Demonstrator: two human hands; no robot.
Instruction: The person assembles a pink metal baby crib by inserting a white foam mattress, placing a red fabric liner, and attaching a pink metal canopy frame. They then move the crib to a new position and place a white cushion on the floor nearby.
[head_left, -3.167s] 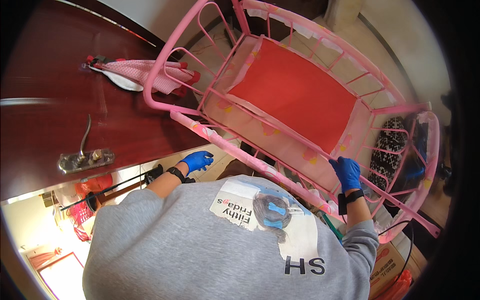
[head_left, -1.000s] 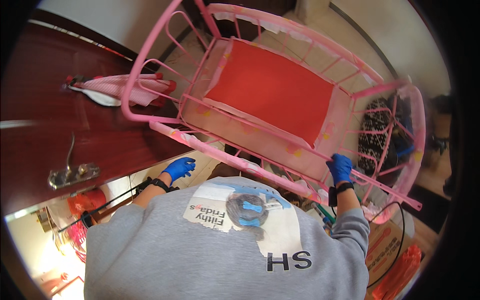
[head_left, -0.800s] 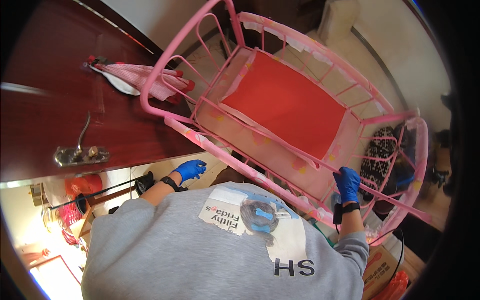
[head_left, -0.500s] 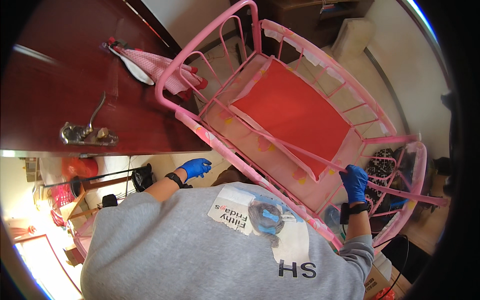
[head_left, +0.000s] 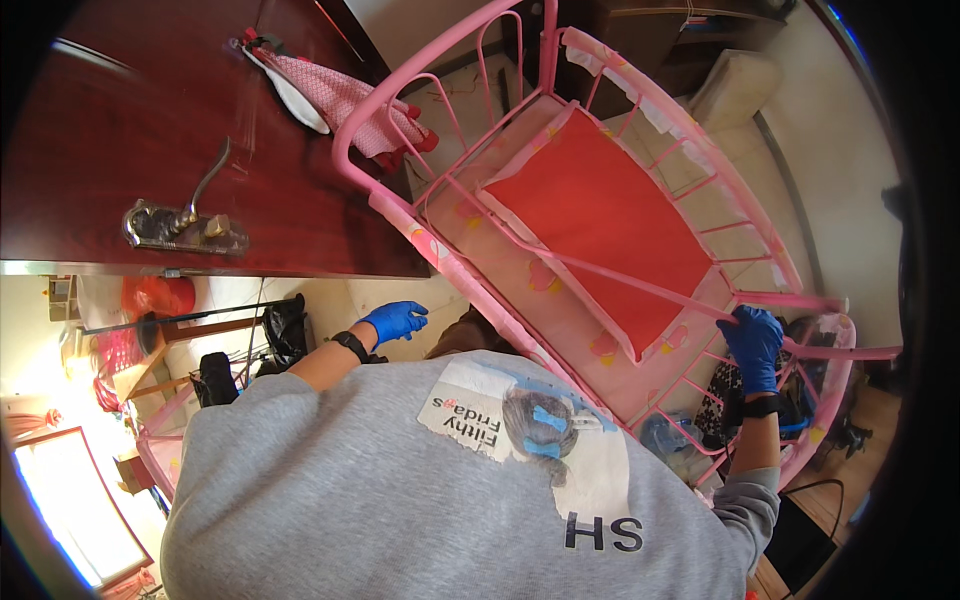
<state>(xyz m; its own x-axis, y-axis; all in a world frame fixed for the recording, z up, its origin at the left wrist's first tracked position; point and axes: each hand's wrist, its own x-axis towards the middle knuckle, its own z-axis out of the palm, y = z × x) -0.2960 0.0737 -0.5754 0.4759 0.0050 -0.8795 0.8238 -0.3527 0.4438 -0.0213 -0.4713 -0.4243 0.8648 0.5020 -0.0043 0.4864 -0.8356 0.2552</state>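
Observation:
My right hand (head_left: 754,348), in a blue glove, is closed around a thin pink metal bar (head_left: 655,292) that runs lengthwise over a pink crib. The crib (head_left: 455,262) has a tubular frame with padded, patterned fabric along its side rails. Inside lies a red rectangular pad (head_left: 605,225) with a pale pink border, on top of a pink patterned mattress (head_left: 530,268). My left hand (head_left: 398,322), also gloved in blue, hangs beside the crib's near side rail. Its fingers are stretched out and hold nothing.
A dark red door (head_left: 290,205) with a metal handle (head_left: 205,185) stands at the left. Pink checked cloth (head_left: 340,100) hangs between door and crib. A dark cabinet (head_left: 670,50) is at the back. Black bags (head_left: 285,330) and other items stand at the lower left.
The view has shifted, so the crib and door sit differently in it. My right hand has moved toward the right, still holding the bar. The left hand stays outstretched.

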